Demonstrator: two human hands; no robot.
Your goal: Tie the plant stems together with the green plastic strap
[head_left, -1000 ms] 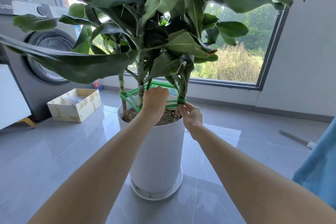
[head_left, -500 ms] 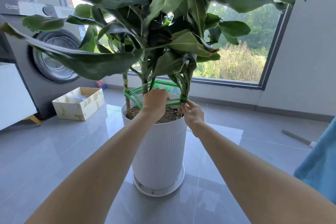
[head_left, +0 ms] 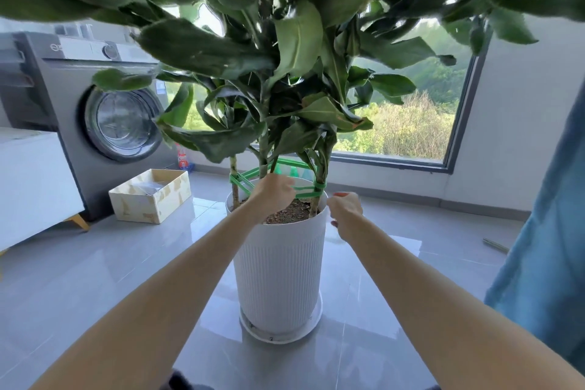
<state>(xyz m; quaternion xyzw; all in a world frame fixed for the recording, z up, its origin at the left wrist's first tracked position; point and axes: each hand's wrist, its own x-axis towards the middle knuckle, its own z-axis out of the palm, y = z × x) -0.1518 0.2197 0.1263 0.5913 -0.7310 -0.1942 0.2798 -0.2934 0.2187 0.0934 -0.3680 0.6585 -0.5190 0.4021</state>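
Note:
A leafy plant with three thin stems (head_left: 263, 165) grows from a tall white ribbed pot (head_left: 278, 266). A green plastic strap (head_left: 243, 182) is wound around the stems above the soil, with a bunched wrap on the right stem (head_left: 317, 204). My left hand (head_left: 274, 194) reaches over the pot rim, its fingers curled on the strap's front run between the stems. My right hand (head_left: 345, 210) hovers just right of the pot rim, apart from the strap and the right stem, with fingers loosely curled and nothing seen in them. The picture is motion-blurred.
A grey washing machine (head_left: 104, 123) and a white cabinet (head_left: 31, 184) stand at the left, with an open cardboard box (head_left: 148, 199) on the floor. A blue curtain (head_left: 547, 231) hangs at the right. Large leaves overhang the hands. A rod (head_left: 495, 245) lies by the wall.
My right hand has let go of the strap at the right stem and drawn back to the right. The left hand stays on the strap. The view has tilted up.

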